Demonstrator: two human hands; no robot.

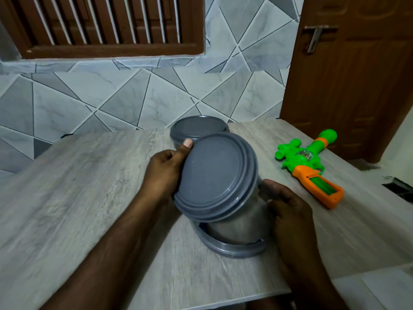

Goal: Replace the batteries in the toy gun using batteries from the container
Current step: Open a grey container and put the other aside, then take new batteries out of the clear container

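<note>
Your left hand grips rim of lid, thumb over edge. Your right hand wraps side of container, which is tilted, its base in grey ring on tabletop. Lid looks still on, no batteries seen. Toy gun untouched, well to right. Second container behind. Barely begun: opening and battery swap all left.

Dim, flat indoor light; a faint sheen sits on the grey lid right of the left hand's fingers. Left of them the tabletop smears with motion blur, and the frame edges bow.
</note>
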